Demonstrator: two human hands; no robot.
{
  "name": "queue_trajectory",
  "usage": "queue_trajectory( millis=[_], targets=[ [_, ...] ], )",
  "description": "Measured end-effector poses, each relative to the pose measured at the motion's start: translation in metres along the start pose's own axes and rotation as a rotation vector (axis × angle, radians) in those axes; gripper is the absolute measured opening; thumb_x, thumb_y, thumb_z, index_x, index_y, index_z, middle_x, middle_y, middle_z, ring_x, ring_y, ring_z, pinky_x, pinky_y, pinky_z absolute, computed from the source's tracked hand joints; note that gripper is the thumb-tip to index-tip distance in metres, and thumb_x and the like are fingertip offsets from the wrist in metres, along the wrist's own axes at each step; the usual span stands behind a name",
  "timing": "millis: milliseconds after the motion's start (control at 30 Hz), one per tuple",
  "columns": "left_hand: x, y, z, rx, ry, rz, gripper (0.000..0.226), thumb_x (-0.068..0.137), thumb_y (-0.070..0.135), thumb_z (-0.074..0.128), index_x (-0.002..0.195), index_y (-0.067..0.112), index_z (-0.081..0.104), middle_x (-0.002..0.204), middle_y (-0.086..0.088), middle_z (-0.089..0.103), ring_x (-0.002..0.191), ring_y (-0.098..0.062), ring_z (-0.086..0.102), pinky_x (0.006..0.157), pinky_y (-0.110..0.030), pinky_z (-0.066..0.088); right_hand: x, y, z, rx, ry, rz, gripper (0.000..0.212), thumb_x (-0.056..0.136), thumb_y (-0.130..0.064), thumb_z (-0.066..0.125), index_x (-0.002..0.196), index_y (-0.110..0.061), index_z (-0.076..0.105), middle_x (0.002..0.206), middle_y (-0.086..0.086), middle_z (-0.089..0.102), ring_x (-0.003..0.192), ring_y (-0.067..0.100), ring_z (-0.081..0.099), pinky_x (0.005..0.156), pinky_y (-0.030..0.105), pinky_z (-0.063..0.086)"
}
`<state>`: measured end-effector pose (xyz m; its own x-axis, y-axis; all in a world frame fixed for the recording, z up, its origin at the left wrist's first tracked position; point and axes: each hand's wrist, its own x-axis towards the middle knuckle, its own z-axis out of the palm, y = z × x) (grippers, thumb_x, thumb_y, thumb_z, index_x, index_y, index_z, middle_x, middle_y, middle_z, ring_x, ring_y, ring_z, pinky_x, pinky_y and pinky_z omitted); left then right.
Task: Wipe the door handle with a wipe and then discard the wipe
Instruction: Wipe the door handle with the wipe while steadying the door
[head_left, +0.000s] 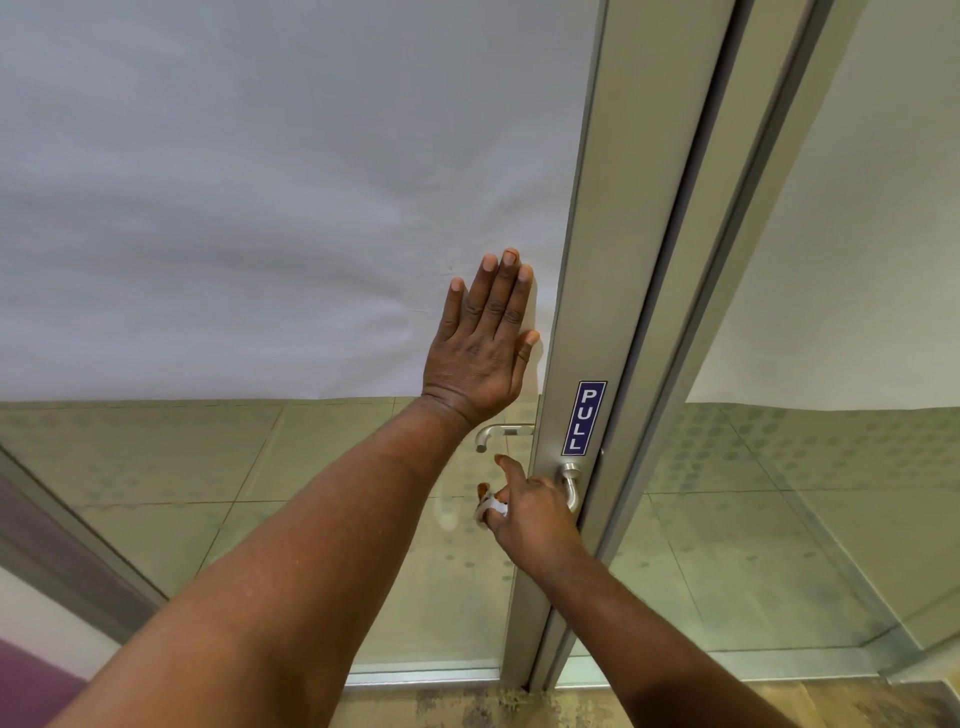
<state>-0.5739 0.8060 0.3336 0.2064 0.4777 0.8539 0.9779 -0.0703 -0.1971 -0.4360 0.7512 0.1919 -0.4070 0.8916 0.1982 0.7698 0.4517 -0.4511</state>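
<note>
- Two bare forearms are reaching up & fwd from the bottom edge toward a glass door w/ a metal frame (587, 312).
- Right hand (535, 514) is sitting at the door handle (571, 486), just below the blue PULL sticker (584, 418); its grip is closing round the lever part, w/ only the handle's round base & curved neck showing by the frame.
- A white wipe (491, 506) is bunching under the right fingers, poking out at the hand's left side, so it's lying between hand & handle; index finger is sticking up, free.
- Left hand (480, 343) is pressing flat on the door panel (260, 182) above, fingers together & straight, thumb lying next to the frame; grip is spread flat, clamping nothing.
- A second handle (501, 434) on the far side is showing thru the glass, just under the left wrist.
- Upper glass is covered in white; lower part is clear, w/ tiled floor (182, 467) showing beyond.
- Right of the frame, another glass pane (831, 467) w/ a faint dot pattern is standing.
</note>
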Motion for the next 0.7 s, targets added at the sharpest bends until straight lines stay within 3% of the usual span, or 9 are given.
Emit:
queue_trajectory(
  millis=[233,367,700],
  targets=[
    [0.0,0.0,0.0,-0.002,-0.011,0.002,0.068,0.106,0.039,0.025,0.158,0.011,-0.008,0.166,-0.014,0.005,0.154,-0.021,-0.025,0.126,-0.042,-0.013,0.006,-0.016,0.006,0.028,0.067,0.069,0.066,0.086,-0.039,0.073,0.141,-0.02,0.041,0.089,0.002,0.076,0.097,0.027,0.065,0.077,0.035,0.056],
    [-0.001,0.0,0.0,-0.01,-0.011,0.0,0.068,0.106,0.039,0.025,0.158,0.011,-0.008,0.169,-0.013,0.004,0.154,-0.021,-0.024,0.126,-0.043,-0.012,0.008,-0.025,0.004,0.076,0.104,0.115,0.051,0.087,-0.043,0.074,0.125,-0.023,0.048,0.082,0.0,0.073,0.09,0.025,0.066,0.069,0.038,0.059],
    [-0.001,-0.001,0.0,0.006,-0.003,0.007,0.071,0.105,0.039,0.027,0.159,0.011,-0.012,0.17,-0.01,0.0,0.154,-0.022,-0.023,0.126,-0.043,-0.012,0.016,-0.027,0.007,0.083,0.166,0.172,0.02,0.094,-0.035,0.064,0.101,-0.017,0.056,0.08,0.004,0.073,0.078,0.028,0.068,0.065,0.04,0.058]
  ],
)
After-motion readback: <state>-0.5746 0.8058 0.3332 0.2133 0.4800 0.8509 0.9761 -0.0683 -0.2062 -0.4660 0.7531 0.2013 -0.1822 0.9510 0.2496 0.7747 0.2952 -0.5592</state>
